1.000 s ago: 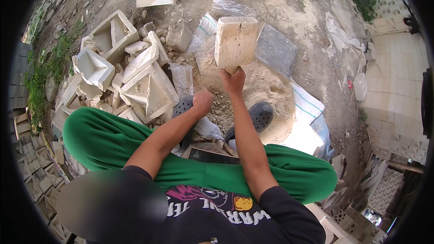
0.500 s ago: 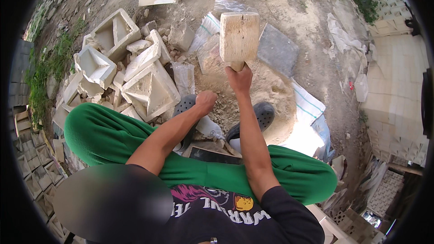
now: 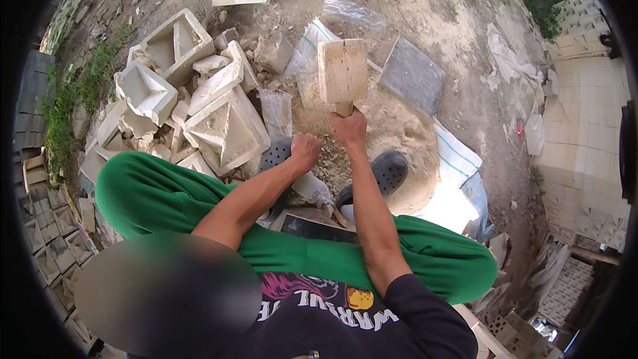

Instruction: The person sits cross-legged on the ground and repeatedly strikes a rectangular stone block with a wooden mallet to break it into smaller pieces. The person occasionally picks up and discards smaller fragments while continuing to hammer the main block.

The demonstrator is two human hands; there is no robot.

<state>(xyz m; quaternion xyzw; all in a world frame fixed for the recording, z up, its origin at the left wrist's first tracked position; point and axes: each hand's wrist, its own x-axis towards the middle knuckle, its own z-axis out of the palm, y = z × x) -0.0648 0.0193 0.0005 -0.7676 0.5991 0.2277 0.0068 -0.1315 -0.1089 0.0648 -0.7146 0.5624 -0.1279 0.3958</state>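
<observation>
The right hand [image 3: 349, 127] grips the handle of a wooden mallet [image 3: 342, 72], its blocky head pointing away from the person. The left hand [image 3: 306, 153] is curled beside it, near the left clog [image 3: 274, 154]; whether it holds anything is hidden. Broken blocks [image 3: 229, 129] lie heaped to the left. A grey slab [image 3: 413, 74] lies beyond the mallet to the right, a striped sack [image 3: 455, 153] nearer.

left: broken blocks [image 3: 229, 126] bar passage | ahead: wooden mallet [image 3: 342, 71] obstructs | right: open dirt [image 3: 468, 103] beyond grey slab [image 3: 413, 74]
</observation>
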